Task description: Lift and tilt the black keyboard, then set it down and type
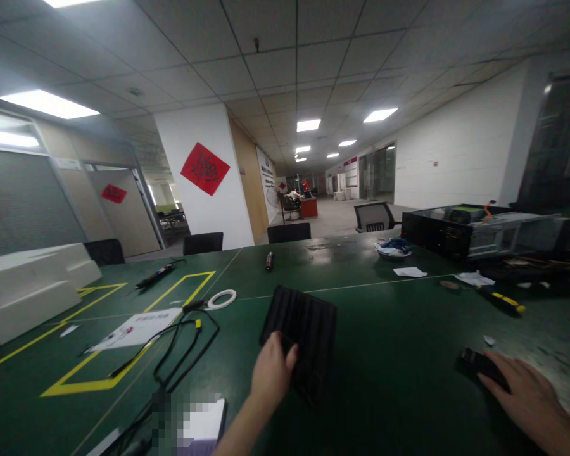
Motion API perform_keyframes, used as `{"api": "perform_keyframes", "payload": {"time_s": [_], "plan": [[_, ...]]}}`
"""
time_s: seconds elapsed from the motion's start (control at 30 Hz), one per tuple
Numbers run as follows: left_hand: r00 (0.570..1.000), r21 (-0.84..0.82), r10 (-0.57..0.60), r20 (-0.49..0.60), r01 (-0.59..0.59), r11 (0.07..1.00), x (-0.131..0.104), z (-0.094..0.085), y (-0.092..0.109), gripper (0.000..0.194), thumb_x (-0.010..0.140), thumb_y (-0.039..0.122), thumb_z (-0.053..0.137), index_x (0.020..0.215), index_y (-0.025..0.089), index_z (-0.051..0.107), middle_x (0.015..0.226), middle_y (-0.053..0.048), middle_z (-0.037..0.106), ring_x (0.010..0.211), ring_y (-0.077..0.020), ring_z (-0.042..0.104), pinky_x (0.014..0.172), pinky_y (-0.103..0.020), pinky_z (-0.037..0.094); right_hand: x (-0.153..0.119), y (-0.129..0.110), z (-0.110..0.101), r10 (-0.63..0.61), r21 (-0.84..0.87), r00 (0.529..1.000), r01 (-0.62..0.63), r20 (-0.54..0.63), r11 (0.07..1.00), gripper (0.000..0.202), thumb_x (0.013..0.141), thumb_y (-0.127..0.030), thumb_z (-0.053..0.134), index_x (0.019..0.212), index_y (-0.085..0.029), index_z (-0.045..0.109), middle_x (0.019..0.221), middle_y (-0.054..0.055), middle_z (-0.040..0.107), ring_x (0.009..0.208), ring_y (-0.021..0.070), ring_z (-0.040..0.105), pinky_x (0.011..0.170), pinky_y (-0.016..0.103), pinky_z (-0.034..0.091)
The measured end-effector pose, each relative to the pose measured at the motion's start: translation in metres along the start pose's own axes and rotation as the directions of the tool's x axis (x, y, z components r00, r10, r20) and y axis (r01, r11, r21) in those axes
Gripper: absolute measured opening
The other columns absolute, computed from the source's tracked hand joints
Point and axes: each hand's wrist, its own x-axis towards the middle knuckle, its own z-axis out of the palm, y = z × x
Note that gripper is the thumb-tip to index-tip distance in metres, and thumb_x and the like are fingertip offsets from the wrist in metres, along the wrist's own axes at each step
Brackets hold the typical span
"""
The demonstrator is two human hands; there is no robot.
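clasping tray [312, 329] edge in left grip [272, 370], black object [479, 365] in right grip [527, 392]

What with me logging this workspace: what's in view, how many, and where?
Table: 1, green, foreground
Ribbed tray: 1, black, centre
Small object: 1, black, lower right
Cables: unclear count, black, left
Ring: 1, white, left
Printed sheet: 1, white, left
Tape outlines: 2, yellow, left
Foam blocks: several, white, far left
Slender tool: 1, black, left
Cylinder: 1, dark, beyond tray
Bowl: 1, white, right of centre
Computer case: 1, black-silver, right
Hand tool: 1, yellow-black, right
Paper scraps: several, white, right
Blurred item: 1, white, bottom
Chairs: several, black, beyond table
Wall signs: 2, red, left background
Ceiling lights: several, white, overhead
Left hand: 1, bare, holding tray
Right hand: 1, bare, on small object
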Motion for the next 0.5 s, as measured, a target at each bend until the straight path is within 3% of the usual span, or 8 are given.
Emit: {"api": "perform_keyframes", "payload": {"time_s": [0.1, 0.2, 0.33, 0.4, 0.5], "plan": [[0.976, -0.254, 0.21, 0.063, -0.187, 0.949, -0.025, 0.034, 0.057, 0.044, 0.081, 0.032, 0.037, 0.117, 0.007, 0.038, 0.115, -0.019, 0.051, 0.107, -0.0236, 0.047, 0.09, -0.033, 0.037, 0.002, -0.002, -0.007, 0.037, 0.048, 0.999, -0.038, 0.029, 0.998, 0.051, 0.064, -0.047, 0.033, 0.091, -0.011, 0.058, 0.097, 0.022, 0.059, 0.094, 0.0368, 0.051, 0.089, 0.049, 0.036], [0.96, -0.293, 0.231, 0.157, -0.178, 0.94, -0.04, 0.052, 0.087, 0.044, 0.07, 0.026, 0.051, 0.109, 0.005, 0.046, 0.107, -0.02, 0.054, 0.1, -0.0278, 0.05, 0.087, -0.037, 0.038, 0.009, -0.011, -0.021, 0.146, 0.163, 0.98, -0.168, 0.137, 0.972, 0.062, 0.051, -0.05, 0.038, 0.09, -0.006, 0.059, 0.099, 0.023, 0.058, 0.097, 0.0377, 0.049, 0.092, 0.048, 0.033], [0.962, -0.31, 0.221, 0.159, -0.164, 0.937, -0.044, 0.055, 0.088, 0.047, 0.07, 0.023, 0.05, 0.113, 0.004, 0.044, 0.112, -0.021, 0.051, 0.105, -0.0282, 0.046, 0.091, -0.037, 0.035, 0.017, -0.038, -0.029, 0.223, 0.262, 0.945, -0.284, 0.24, 0.922, 0.068, 0.043, -0.048, 0.043, 0.092, -0.002, 0.058, 0.1, 0.025, 0.057, 0.096, 0.0406, 0.049, 0.089, 0.052, 0.033], [0.965, -0.333, 0.213, 0.153, -0.153, 0.931, -0.043, 0.053, 0.084, 0.05, 0.074, 0.026, 0.046, 0.118, 0.004, 0.039, 0.118, -0.021, 0.047, 0.109, -0.0275, 0.043, 0.093, -0.037, 0.033, 0.015, -0.066, -0.025, 0.126, 0.36, 0.947, -0.233, 0.297, 0.904, 0.062, 0.05, -0.046, 0.047, 0.098, -0.008, 0.057, 0.104, 0.02, 0.057, 0.098, 0.0346, 0.05, 0.09, 0.047, 0.036], [0.958, -0.342, 0.228, 0.172, -0.159, 0.926, -0.043, 0.053, 0.08, 0.051, 0.075, 0.028, 0.044, 0.119, 0.003, 0.038, 0.118, -0.021, 0.048, 0.109, -0.0272, 0.043, 0.094, -0.037, 0.033, 0.004, -0.118, -0.01, -0.126, 0.568, 0.93, -0.099, 0.345, 0.817, 0.048, 0.061, -0.042, 0.049, 0.102, -0.017, 0.055, 0.111, 0.01, 0.055, 0.104, 0.023, 0.049, 0.092, 0.035, 0.038]]}}
